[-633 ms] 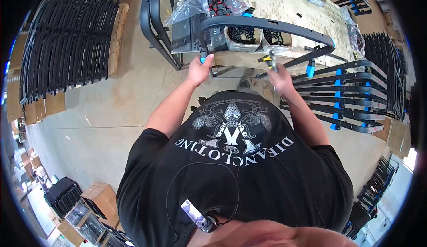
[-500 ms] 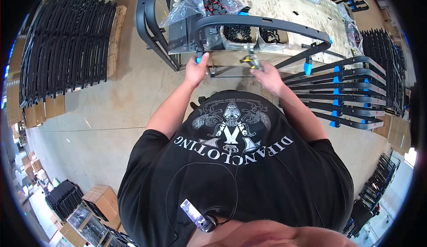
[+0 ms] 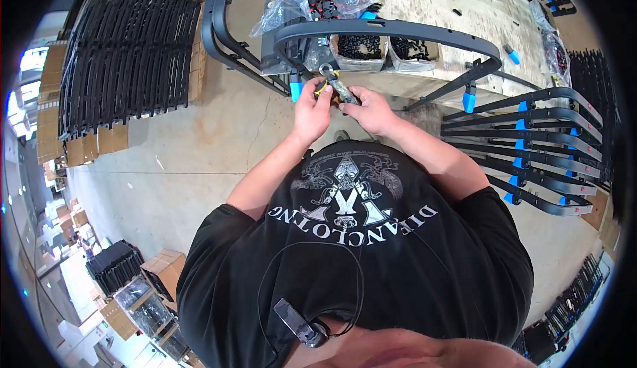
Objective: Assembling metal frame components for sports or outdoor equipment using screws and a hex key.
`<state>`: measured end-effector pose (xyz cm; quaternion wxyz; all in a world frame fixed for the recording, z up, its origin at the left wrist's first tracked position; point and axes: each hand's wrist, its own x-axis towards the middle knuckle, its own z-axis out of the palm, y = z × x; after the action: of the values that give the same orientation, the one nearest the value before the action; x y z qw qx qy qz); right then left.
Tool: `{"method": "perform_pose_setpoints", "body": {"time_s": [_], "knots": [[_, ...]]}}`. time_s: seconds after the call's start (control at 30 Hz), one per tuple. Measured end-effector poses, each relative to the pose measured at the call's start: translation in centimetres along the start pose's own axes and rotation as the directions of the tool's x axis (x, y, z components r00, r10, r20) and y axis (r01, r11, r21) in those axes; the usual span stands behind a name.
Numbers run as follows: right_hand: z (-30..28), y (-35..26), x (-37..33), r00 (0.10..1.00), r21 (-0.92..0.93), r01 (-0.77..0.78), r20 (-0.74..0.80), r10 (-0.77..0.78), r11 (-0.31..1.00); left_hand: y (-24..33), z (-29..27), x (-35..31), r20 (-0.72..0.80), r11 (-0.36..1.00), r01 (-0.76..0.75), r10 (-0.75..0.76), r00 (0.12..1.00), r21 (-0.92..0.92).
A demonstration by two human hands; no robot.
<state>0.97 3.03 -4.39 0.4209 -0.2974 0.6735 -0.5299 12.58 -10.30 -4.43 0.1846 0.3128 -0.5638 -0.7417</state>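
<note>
Both of my hands are together below the curved dark metal frame (image 3: pixel 391 27), around a hand tool (image 3: pixel 342 90) with a round metal ring at one end, a greyish handle and yellow-and-black parts. My left hand (image 3: pixel 312 115) closes on the yellow-and-black part near the ring. Wrapped round the greyish handle end is my right hand (image 3: pixel 373 113). The tool's exact kind is hard to make out. The frame rests at the edge of the workbench (image 3: pixel 458 43), with a blue end cap (image 3: pixel 296 88) left of my hands and another blue end cap (image 3: pixel 469 100) to the right.
Two boxes of small black parts (image 3: pixel 359 48) stand on the bench, beside a plastic bag of red-and-black pieces (image 3: pixel 324 3). Stacked curved frames (image 3: pixel 531 132) with blue caps are at my right. A tall stack of black bars (image 3: pixel 126 63) stands at the left on the floor.
My left hand has let go of the frame's blue-capped end and moved right to the tool. My right hand has brought the tool left, and the view has shifted slightly.
</note>
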Motion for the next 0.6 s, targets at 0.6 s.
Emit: {"method": "perform_pose_setpoints", "body": {"time_s": [0.6], "knots": [[4.9,5.3,2.8,0.92,0.161,-0.374,-0.058,0.387,0.913,-0.2,-13.4,6.1,-0.287,0.996,0.015,-0.039,0.957,-0.084]]}}
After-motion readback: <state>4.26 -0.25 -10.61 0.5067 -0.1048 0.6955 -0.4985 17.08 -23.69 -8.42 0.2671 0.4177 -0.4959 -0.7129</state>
